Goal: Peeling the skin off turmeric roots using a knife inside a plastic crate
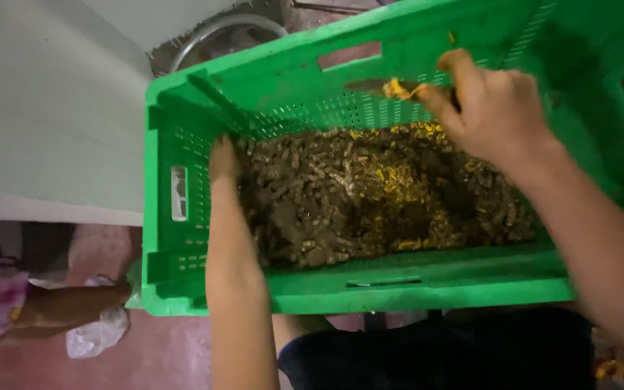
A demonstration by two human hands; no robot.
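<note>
Green plastic makes up the big crate (182,274), and everything here sits by it. Near its left wall, the left hand (223,160) reaches down with fingers together, resting on the brown lumpy roots (341,209) that fill the bottom. These look hard, dirty and light, easy to pick up one by one. Over the far right side, the right hand (496,108) is lifted, pinching a small yellow piece (396,89).

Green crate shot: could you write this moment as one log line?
left hand: in green crate, on brown roots | right hand: holds knife, yellow piece | metal basin: behind
</note>
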